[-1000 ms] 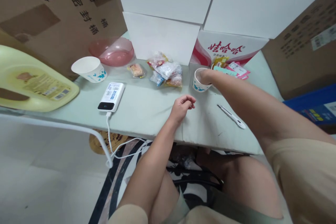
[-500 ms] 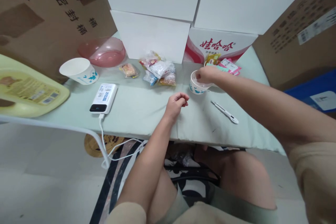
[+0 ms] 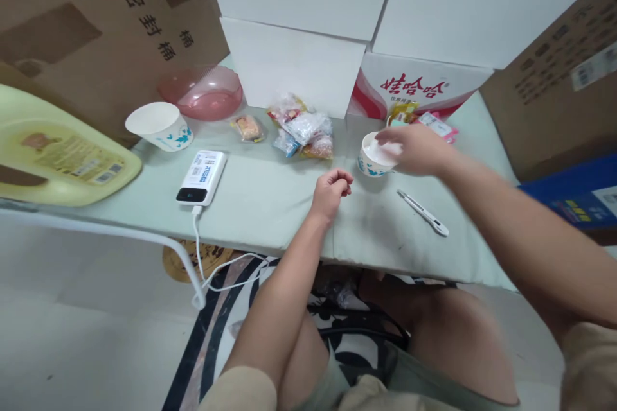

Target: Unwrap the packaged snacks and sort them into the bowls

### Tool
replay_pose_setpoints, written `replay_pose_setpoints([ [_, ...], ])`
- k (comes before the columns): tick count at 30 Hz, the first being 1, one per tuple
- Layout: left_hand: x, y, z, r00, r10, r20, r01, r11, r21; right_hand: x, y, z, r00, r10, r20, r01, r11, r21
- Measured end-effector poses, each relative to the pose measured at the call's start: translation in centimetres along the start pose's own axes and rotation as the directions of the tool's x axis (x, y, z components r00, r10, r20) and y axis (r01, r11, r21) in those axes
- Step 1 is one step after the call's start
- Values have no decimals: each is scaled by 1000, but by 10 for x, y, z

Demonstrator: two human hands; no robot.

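My right hand (image 3: 409,149) is at the small white paper cup (image 3: 369,166) with blue leaf prints, its fingertips over the right rim. Motion smears those fingers, and I cannot make out whether they hold anything. Loosely curled, my left hand (image 3: 331,194) rests at the table's front half with nothing visible in it. In front of the cup lies a white utility knife (image 3: 424,213). A pile of wrapped snack packets (image 3: 306,127) sits beyond my left hand. More colourful packets (image 3: 436,123) lie behind my right hand, partly covered by it.
On the left stand a larger paper cup (image 3: 161,130), a pink clear bowl (image 3: 212,99) and a yellow jug (image 3: 72,148). A white power bank (image 3: 202,176) trails a cable (image 3: 196,231) over the front edge. One wrapped snack (image 3: 248,128) lies apart. Cartons (image 3: 294,64) line the back.
My right hand has risen slightly out of the cup and shifted toward its right rim. My left hand keeps its curled pose. The whole view has shifted a little.
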State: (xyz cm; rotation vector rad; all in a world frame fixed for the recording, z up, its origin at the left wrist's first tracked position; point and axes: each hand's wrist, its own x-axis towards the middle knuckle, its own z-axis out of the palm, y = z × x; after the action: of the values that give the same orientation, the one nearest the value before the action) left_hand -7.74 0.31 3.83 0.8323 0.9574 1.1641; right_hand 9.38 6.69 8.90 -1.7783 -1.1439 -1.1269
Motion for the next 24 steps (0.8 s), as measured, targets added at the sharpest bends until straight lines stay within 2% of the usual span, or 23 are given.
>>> replay_pose_setpoints([
  [1,0,0,0,1000,9,-24,-9,1000,-5,-3,-9,-1,994,-90,66,86,995,57],
  [2,1,-1,0,998,22,-52,-23,1000,-8,-4,-19,-2,948,-244,202,201,956,212],
  [3,1,-1,0,996,37,-84,-38,999,-10,-4,-32,-3,850,-420,318,284,874,395],
  [4,2,0,-1,992,47,-118,-49,999,-12,-3,-46,-3,717,-575,394,307,768,561],
  [5,2,0,-3,987,53,-152,-56,998,-14,-3,-61,-3,577,-690,437,276,669,690],
  [6,3,0,-4,982,55,-181,-58,998,-16,-3,-77,0,462,-753,469,215,608,764],
  [8,4,2,-7,975,49,-215,-56,998,-23,-6,-107,9,325,-770,550,111,608,786],
  [10,5,3,-9,976,42,-215,-49,998,-26,-13,-129,24,220,-757,615,51,639,768],
  [11,4,3,-11,977,39,-210,-45,999,-25,-17,-136,33,199,-743,638,24,655,755],
  [13,4,3,-13,978,35,-206,-41,999,-27,-23,-144,49,226,-700,678,-34,690,723],
  [15,4,3,-16,976,34,-214,-43,998,-37,-21,-143,58,296,-639,711,-105,717,689],
  [17,4,4,-19,972,37,-231,-51,997,-53,-13,-131,53,389,-580,716,-159,723,672],
  [19,3,6,-22,969,37,-245,-56,996,-69,-5,-108,32,520,-521,677,-169,714,680],
  [21,0,9,-24,975,20,-220,-44,993,-108,-5,-74,-3,646,-457,611,-139,717,683],
  [22,-2,10,-23,984,0,-176,-25,990,-136,-10,-54,-22,690,-422,587,-130,726,675],
  [24,-8,10,-18,998,-56,-9,53,980,-189,-30,-15,-59,731,-361,578,-135,754,643],
])
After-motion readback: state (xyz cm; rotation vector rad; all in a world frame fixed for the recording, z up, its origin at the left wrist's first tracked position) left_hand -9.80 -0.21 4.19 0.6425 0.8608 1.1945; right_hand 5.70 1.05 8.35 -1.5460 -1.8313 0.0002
